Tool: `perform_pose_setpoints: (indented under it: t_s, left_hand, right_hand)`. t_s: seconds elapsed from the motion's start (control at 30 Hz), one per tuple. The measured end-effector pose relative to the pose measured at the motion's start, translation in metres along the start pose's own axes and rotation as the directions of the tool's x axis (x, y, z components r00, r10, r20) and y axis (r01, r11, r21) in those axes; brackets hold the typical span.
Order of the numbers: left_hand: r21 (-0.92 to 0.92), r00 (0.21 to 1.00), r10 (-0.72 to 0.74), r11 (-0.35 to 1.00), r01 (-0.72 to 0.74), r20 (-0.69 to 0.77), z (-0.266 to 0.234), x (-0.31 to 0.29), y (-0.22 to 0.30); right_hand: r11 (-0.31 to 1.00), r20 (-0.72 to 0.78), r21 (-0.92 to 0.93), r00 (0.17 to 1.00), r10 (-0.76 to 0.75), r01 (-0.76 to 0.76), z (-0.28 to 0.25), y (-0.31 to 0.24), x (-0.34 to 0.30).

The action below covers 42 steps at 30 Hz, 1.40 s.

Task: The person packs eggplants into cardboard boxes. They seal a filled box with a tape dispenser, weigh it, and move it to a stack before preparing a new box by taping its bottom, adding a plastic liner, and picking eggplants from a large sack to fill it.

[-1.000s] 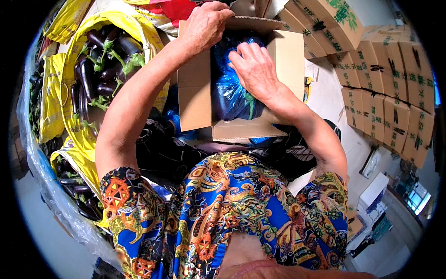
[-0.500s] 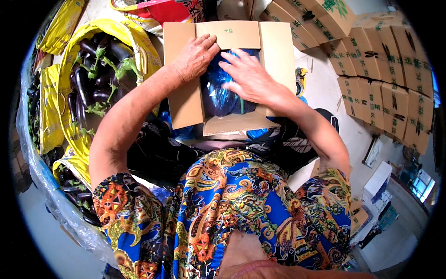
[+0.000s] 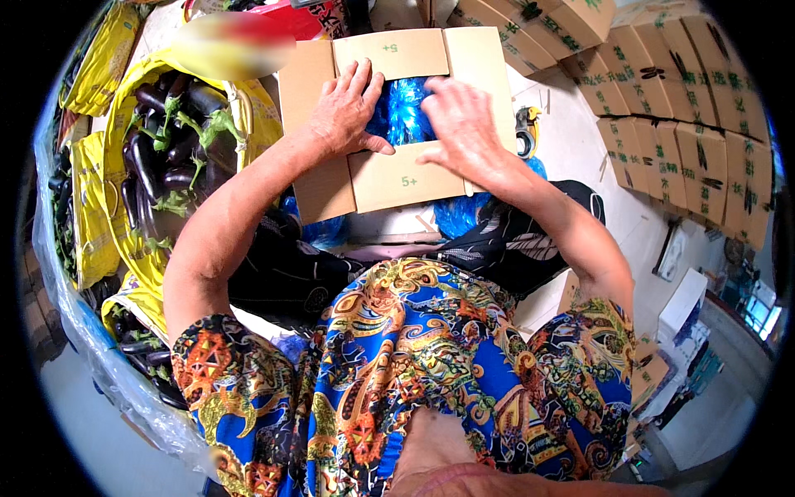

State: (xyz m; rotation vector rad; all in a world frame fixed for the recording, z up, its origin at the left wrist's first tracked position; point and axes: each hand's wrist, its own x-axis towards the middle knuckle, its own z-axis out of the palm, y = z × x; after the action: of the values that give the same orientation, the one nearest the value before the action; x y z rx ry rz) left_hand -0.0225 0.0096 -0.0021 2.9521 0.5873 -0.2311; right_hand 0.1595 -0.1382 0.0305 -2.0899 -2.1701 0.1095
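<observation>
An open-topped cardboard box (image 3: 484, 62) stands in front of me with shiny blue plastic wrapping (image 3: 407, 108) inside. Its far flap (image 3: 393, 54) and near flap (image 3: 406, 180) both lie folded inward, leaving a gap of blue between them. My left hand (image 3: 348, 112) rests with fingers spread on the box's left side, its thumb on the near flap. Over the box's right side, my right hand (image 3: 465, 124) is partly blurred; the thumb stretches toward the near flap, apart from the curled fingers, and nothing shows in its grasp.
On the left stands a yellow sack (image 3: 265, 116) full of dark purple eggplants (image 3: 178, 153). Several printed cartons (image 3: 679, 74) are stacked at the right. Next to the box's right side lies a yellow-and-black tool (image 3: 527, 131); blue plastic (image 3: 457, 217) shows by my legs.
The box's near flap has swung up and inward over the blue plastic. My right hand has shifted right, off the plastic; my left hand stays on the box's left side.
</observation>
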Motion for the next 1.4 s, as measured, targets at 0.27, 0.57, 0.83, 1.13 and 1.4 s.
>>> perform_pose_setpoints:
  t_s: [0.27,0.57,0.83,1.13,1.4]
  left_hand:
    - [-0.011,1.0,0.004,1.0,-0.004,-0.024,0.002,-0.003,-0.004]
    - [-0.116,0.999,0.004,0.993,-0.009,-0.043,-0.004,-0.004,-0.003]
    - [-0.1,0.998,0.029,0.994,-0.035,-0.063,-0.001,-0.004,-0.008]
    - [-0.84,0.86,-0.479,0.383,0.384,0.175,-0.033,-0.006,-0.117]
    - [-0.673,0.838,-0.175,0.689,-0.271,-0.517,-0.017,0.043,-0.039]
  right_hand:
    - [0.535,0.3,0.682,0.858,0.418,-0.499,-0.042,0.014,-0.015]
    - [0.966,0.044,0.257,0.999,-0.023,0.011,0.025,-0.036,-0.042]
    - [0.969,-0.075,0.217,0.992,-0.104,0.118,0.048,-0.035,-0.048]
    - [0.98,-0.136,0.199,0.991,0.011,0.017,0.052,-0.026,-0.017]
    - [0.99,0.076,0.14,0.997,-0.026,0.015,0.044,-0.021,-0.018]
